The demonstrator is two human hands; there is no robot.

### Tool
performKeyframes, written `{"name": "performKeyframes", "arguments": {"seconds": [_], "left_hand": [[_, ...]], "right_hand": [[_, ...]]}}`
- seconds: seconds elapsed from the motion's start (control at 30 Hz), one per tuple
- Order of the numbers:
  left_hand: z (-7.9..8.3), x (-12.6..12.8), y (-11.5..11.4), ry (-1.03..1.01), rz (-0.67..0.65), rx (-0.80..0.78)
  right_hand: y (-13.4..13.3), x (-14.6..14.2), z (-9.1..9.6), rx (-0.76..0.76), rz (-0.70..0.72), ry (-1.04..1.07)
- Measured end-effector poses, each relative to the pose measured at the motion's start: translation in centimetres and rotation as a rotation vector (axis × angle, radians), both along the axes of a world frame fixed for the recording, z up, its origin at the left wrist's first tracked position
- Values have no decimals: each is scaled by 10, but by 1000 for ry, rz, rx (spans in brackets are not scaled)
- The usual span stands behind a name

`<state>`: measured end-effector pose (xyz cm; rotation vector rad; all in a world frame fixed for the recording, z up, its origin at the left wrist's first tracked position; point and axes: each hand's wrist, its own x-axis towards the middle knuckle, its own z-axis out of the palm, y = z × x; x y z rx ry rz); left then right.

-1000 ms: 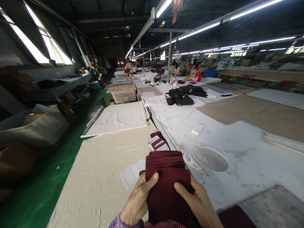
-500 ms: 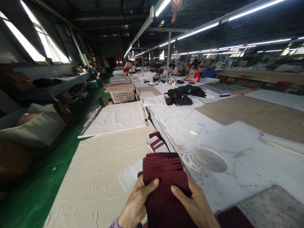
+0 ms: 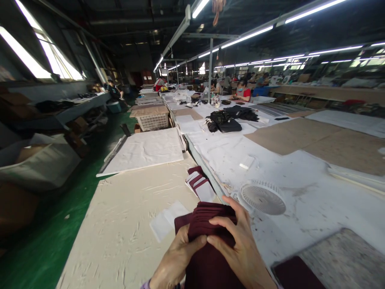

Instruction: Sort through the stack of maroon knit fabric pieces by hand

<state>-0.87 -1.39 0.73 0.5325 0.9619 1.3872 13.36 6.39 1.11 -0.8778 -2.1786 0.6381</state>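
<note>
A stack of folded maroon fabric pieces [image 3: 207,224] is held low in front of me over a cream-covered table [image 3: 126,224]. My left hand [image 3: 176,261] grips the stack's left side, thumb pressed on top. My right hand [image 3: 240,245] lies over the stack's far right corner, fingers curled around its top edge. Another maroon piece [image 3: 293,273] lies at the bottom right.
Maroon-and-white pieces [image 3: 200,182] and white paper slips [image 3: 167,218] lie just beyond the stack. A white table fan [image 3: 261,197] lies flat to the right on a white-covered table [image 3: 315,208]. Black garments [image 3: 228,118] sit farther back. Other people work at distant tables.
My right hand has slid up from the stack's lower right onto its far top edge. The stack has dropped lower and nearer to me. My left hand has kept its grip.
</note>
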Motion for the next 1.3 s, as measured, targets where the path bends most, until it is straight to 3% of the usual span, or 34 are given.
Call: {"name": "performKeyframes", "arguments": {"seconds": [0.3, 0.5, 0.67, 0.77, 0.93, 1.3], "left_hand": [[2, -2, -5, 92, -92, -16], [3, -9, -6, 36, 5, -42], [7, -14, -9, -23, 116, -83], [10, -14, -9, -69, 184, -103], [12, -15, -11, -83, 250, -136], [4, -11, -10, -142, 206, -45]], "right_hand": [[1, 2, 0, -194, 4, 10], [1, 7, -5, -299, -24, 19], [2, 8, -7, -404, 62, 68], [0, 5, -4, -539, 89, 167], [-5, 3, 4, -812, 257, 238], [-13, -1, 13, -825, 123, 227]]}}
